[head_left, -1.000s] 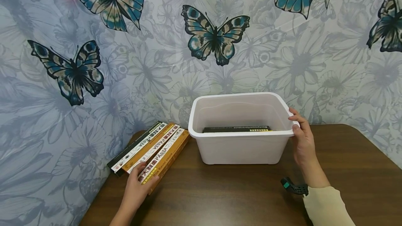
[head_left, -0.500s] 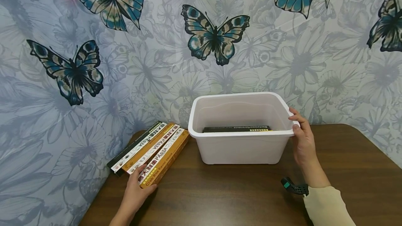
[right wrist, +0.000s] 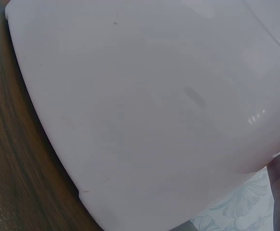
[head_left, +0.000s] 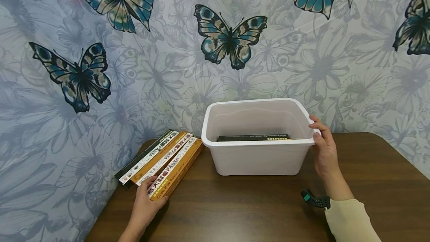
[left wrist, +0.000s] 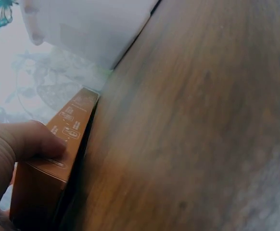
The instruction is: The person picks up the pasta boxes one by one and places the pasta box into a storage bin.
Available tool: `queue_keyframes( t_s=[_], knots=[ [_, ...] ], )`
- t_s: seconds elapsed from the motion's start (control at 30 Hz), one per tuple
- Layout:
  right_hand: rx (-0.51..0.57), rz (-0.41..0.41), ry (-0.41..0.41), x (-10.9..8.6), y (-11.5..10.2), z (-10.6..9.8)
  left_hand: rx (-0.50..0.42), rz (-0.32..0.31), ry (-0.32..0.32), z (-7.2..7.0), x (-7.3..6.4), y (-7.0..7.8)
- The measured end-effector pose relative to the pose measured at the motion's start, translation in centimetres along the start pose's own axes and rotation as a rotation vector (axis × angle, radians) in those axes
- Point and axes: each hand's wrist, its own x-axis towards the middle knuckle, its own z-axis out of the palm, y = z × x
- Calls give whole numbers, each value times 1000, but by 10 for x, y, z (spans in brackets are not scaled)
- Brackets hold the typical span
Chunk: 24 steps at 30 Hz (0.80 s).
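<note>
Three long pasta boxes lie side by side at the table's left: a black pasta box (head_left: 147, 158), a middle orange pasta box (head_left: 161, 158) and a front orange pasta box (head_left: 178, 169) printed "Crab Roe flavor sauce". My left hand (head_left: 145, 204) grips the near end of the front one, thumb on its right side and fingers across the top. In the left wrist view the thumb (left wrist: 44, 144) presses against the orange side. My right hand (head_left: 325, 152) holds the right rim of a white plastic bin (head_left: 258, 160). Inside it a black box (head_left: 253, 137) shows just above the front rim.
The brown wooden table (head_left: 235, 208) carries everything. Behind it hangs a floral backdrop (head_left: 188, 81) with butterflies. The front pasta box's far end is right by the bin's left side. A black strap (head_left: 315, 200) sits at my right wrist.
My left thumb has shifted back toward the near end of the front orange box, baring more of its printed side, and that end has moved slightly left. The right hand and bin stay put.
</note>
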Motion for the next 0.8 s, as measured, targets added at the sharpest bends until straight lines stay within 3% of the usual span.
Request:
queue_keyframes(
  t_s=[0.4,0.57,0.8],
  knots=[
    [-12,1,-3,1,1,1,-191,-73,112,0,-3,5],
    [-23,10,1,1,1,0,-273,-66,172,2,-3,7],
    [-16,4,-4,1,-1,-1,-477,-60,270,3,-2,8]
  ],
)
